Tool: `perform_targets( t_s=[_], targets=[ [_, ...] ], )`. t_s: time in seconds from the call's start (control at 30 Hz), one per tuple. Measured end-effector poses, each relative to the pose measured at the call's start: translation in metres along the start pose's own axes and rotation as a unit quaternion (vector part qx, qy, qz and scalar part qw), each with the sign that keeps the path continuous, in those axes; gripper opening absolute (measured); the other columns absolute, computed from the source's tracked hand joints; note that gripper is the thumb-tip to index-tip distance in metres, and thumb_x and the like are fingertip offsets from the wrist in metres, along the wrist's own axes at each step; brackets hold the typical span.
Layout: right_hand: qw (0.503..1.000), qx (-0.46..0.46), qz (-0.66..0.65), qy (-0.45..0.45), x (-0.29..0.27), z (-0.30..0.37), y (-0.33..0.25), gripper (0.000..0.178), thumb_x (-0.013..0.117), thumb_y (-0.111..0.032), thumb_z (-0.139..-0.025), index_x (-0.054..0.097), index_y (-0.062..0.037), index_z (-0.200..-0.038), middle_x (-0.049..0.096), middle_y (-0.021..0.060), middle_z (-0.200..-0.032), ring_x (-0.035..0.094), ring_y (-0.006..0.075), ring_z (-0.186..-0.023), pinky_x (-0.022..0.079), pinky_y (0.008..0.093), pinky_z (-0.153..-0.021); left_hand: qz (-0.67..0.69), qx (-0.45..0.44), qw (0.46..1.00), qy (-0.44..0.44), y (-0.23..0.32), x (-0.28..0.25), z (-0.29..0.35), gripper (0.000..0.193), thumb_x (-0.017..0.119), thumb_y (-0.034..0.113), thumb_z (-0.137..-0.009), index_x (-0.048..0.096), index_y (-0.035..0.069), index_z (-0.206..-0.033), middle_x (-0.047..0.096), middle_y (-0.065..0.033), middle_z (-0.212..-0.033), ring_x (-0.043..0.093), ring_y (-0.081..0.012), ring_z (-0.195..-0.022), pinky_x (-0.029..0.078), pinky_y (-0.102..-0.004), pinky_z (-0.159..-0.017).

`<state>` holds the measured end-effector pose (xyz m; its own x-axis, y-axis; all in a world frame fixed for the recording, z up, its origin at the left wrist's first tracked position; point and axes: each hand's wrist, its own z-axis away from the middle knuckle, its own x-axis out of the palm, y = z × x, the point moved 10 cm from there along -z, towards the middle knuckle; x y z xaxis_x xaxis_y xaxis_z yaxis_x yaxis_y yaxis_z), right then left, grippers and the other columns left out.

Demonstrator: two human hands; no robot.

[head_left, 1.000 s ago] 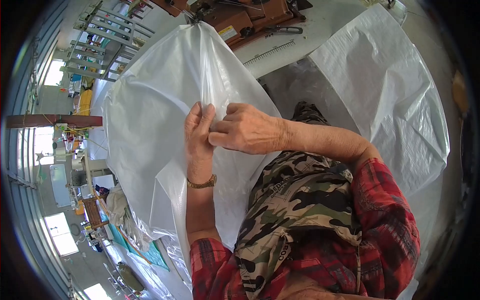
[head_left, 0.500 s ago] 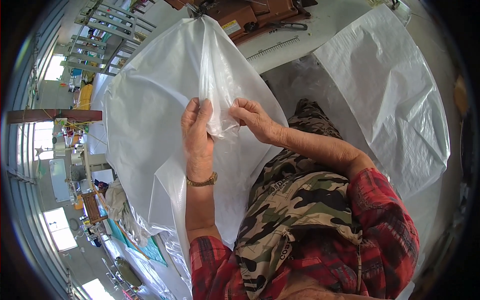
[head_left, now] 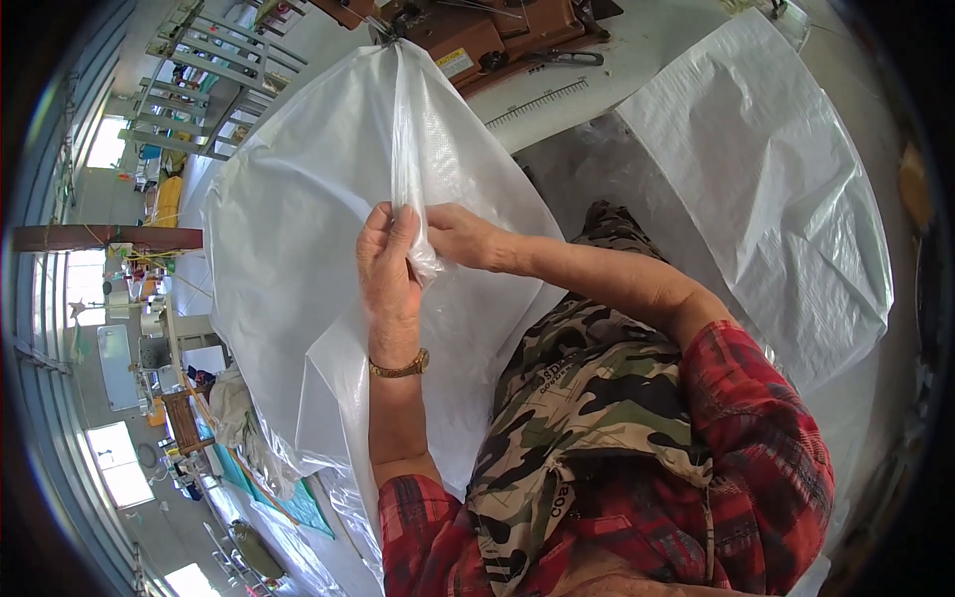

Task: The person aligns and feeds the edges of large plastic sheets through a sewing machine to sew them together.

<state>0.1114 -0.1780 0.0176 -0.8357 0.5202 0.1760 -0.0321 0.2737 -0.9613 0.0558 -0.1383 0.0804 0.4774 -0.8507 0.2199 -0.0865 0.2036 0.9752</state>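
Observation:
A large translucent white plastic sheet spreads in front of me. Its upper end runs up to the needle area of a brown sewing machine. From there a narrow gathered fold comes straight down to my hands. My left hand, with a gold watch on its wrist, pinches that fold between thumb and fingers. Close against it on the right, my right hand grips the same fold; its fingertips are partly hidden behind the plastic.
A second white woven sheet hangs over the table on the right. Small black-handled snips lie by the machine, above a printed ruler scale. Metal racks and a dark red beam stand at the left.
My right hand has moved left, up against my left hand. The loose fold between them has been drawn into a narrower, tighter strip.

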Motion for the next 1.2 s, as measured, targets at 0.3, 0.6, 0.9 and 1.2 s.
perform_targets(
  t_s=[0.3, 0.6, 0.9, 1.2],
  targets=[
    [0.997, 0.027, 0.058, -0.053, 0.005, -0.011, 0.002, 0.026, 0.055, -0.020, -0.089, 0.062, 0.0052, -0.088, 0.065, 0.0162, -0.072, 0.065, 0.0264, -0.069, 0.050, 0.0394, -0.065, -0.042, 0.009, 0.999, 0.012, 0.003, -0.002, -0.002, 0.016, 0.060, 0.016, -0.098, 0.060, 0.002, -0.090, 0.057, 0.0047, -0.078, 0.048, -0.0011, -0.069, 0.040, -0.0180, -0.061],
    [0.805, -0.197, 0.462, 0.316, -0.105, 0.080, -0.060, 0.024, 0.073, -0.010, -0.078, 0.058, -0.0083, -0.097, 0.059, 0.0088, -0.088, 0.059, 0.0296, -0.081, 0.046, 0.0393, -0.073, -0.187, 0.074, 0.980, 0.003, 0.012, 0.005, 0.000, 0.030, 0.053, 0.021, -0.102, 0.051, 0.005, -0.078, 0.041, 0.0075, -0.071, 0.031, -0.0028, -0.065, 0.028, -0.0196, -0.057],
    [0.942, -0.039, 0.260, 0.207, -0.114, 0.068, -0.022, 0.023, 0.061, -0.017, -0.094, 0.048, -0.0010, -0.085, 0.045, 0.0111, -0.068, 0.043, 0.0257, -0.059, 0.040, 0.0345, -0.058, -0.254, 0.132, 0.958, -0.010, 0.026, 0.017, 0.001, 0.035, 0.048, 0.023, -0.104, 0.042, 0.004, -0.075, 0.037, 0.0045, -0.069, 0.030, -0.0068, -0.066, 0.029, -0.0226, -0.058],
    [0.968, -0.105, 0.213, 0.080, -0.061, 0.068, -0.091, 0.025, 0.056, -0.019, -0.099, 0.045, -0.0019, -0.084, 0.044, 0.0140, -0.064, 0.041, 0.0291, -0.057, 0.042, 0.0358, -0.056, -0.204, 0.124, 0.971, -0.019, 0.022, 0.021, -0.002, 0.031, 0.050, 0.020, -0.103, 0.046, 0.003, -0.077, 0.038, 0.0051, -0.069, 0.031, -0.0055, -0.066, 0.029, -0.0219, -0.057]
  ],
)
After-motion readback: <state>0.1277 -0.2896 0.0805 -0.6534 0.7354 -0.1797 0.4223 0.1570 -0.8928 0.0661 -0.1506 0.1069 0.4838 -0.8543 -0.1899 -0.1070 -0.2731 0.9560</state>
